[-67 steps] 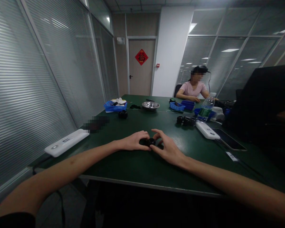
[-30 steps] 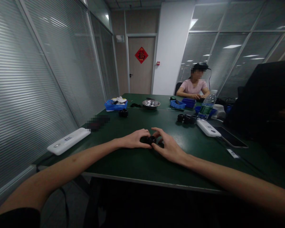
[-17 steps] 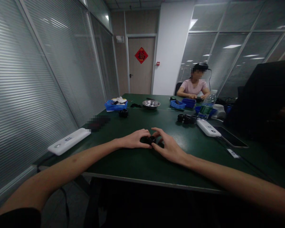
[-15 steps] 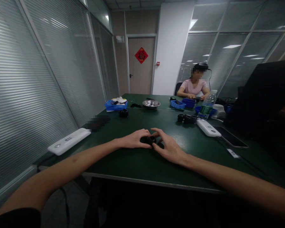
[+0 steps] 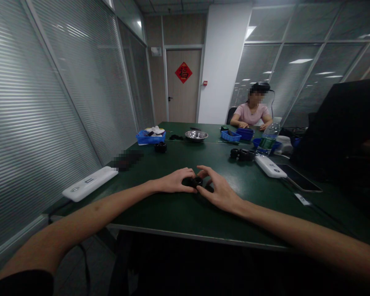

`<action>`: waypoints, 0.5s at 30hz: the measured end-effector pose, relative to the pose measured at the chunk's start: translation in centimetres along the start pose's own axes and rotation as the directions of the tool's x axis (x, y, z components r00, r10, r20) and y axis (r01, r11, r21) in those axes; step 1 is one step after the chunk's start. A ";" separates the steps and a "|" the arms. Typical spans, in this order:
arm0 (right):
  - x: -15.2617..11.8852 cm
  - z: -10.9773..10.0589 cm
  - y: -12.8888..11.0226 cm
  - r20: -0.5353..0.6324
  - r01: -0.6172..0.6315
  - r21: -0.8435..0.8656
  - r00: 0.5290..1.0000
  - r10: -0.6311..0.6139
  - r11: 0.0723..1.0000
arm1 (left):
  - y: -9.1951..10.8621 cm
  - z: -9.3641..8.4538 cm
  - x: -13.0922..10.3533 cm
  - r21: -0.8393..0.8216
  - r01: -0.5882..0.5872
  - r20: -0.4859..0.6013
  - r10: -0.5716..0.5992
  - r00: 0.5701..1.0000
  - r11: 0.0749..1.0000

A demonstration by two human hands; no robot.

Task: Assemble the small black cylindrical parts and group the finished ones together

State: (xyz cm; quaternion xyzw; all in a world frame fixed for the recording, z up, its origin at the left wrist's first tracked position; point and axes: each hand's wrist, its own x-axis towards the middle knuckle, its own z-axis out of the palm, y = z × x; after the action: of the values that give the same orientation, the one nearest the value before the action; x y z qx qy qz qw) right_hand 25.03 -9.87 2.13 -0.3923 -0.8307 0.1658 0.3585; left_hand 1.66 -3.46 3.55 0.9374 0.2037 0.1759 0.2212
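Note:
A small black round part (image 5: 198, 181) stands on the green table (image 5: 179, 213) between my two hands, its ring-shaped top facing up. My left hand (image 5: 177, 181) is curled round the part's left side, thumb in front and fingers behind. On the right, my right hand (image 5: 217, 189) holds the same part, with thumb near its front edge and index finger arched above and behind it. Some of the part is hidden by the fingers.
Black parts (image 5: 243, 154) lie right of centre, another (image 5: 160, 147) at left. Farther back are a metal bowl (image 5: 196, 136) and blue baskets (image 5: 151, 137). A bottle (image 5: 267, 139), white power bank (image 5: 270, 166) and phone (image 5: 300, 177) sit right. A person (image 5: 252, 113) sits behind.
My right thumb and fingers have shifted very slightly at the black part. The seated person's hand has moved a little to the left.

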 end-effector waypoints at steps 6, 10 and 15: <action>0.1 -0.1 -0.2 0.011 -0.011 0.005 1.000 0.011 1.000 | -0.2 0.1 0.1 0.004 0.002 -0.007 -0.002 1.000 1.000; 0.1 -0.1 -0.3 0.031 0.009 0.003 0.999 -0.009 1.000 | 0.1 0.0 0.0 -0.015 -0.005 -0.011 0.005 1.000 1.000; 0.1 -0.1 -0.2 0.007 -0.029 -0.027 1.000 0.029 0.999 | -0.2 0.1 0.0 0.009 -0.010 -0.008 0.010 1.000 1.000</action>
State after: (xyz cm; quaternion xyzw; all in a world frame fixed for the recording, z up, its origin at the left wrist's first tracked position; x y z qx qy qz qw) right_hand 24.95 -9.90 2.40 -0.4085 -0.8285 0.1612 0.3474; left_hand 1.65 -3.34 3.37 0.9386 0.2009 0.1800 0.2153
